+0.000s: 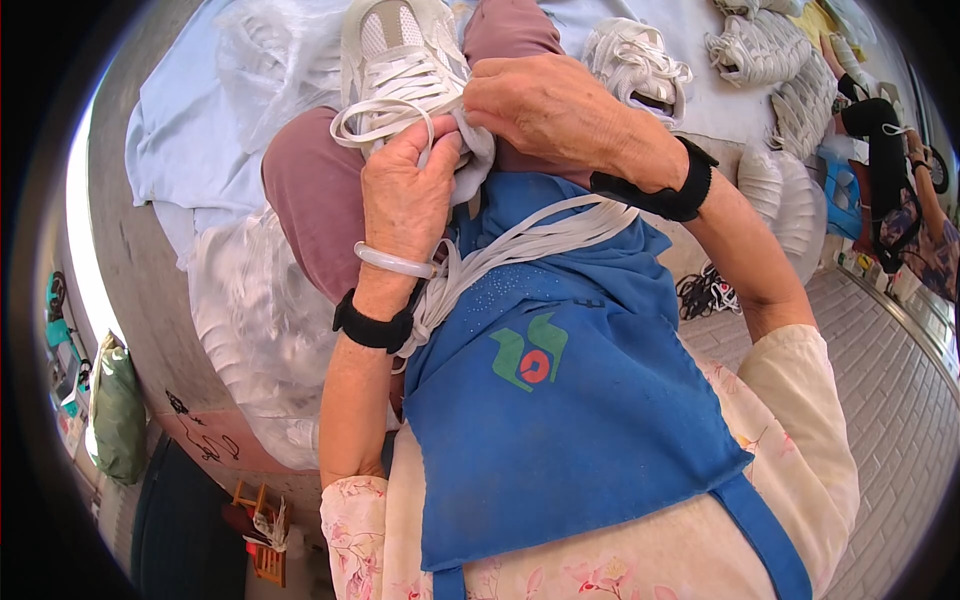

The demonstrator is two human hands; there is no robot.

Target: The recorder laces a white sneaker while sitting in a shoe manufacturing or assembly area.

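Note:
A light grey and white sneaker (400,45) rests between my knees, toe pointing away from me. A flat white shoelace (385,108) zigzags up its front and loops loosely at the left of the opening. My left hand (408,185) pinches the lace between thumb and fingers beside the shoe's collar. At the sneaker's right edge, my right hand (550,108) is closed with thumb and finger together on the lace; its fingertips are partly hidden. A bundle of white laces (530,238) is slung across my blue apron (580,430) at the waist.
Another laced sneaker (640,65) lies right of my knee on a pale blue cloth (180,130). Several grey shoes (760,50) sit further right. Clear plastic bags (260,330) lie on the left. Black and white cords (710,292) are low on the right. Another person (925,220) sits at far right.

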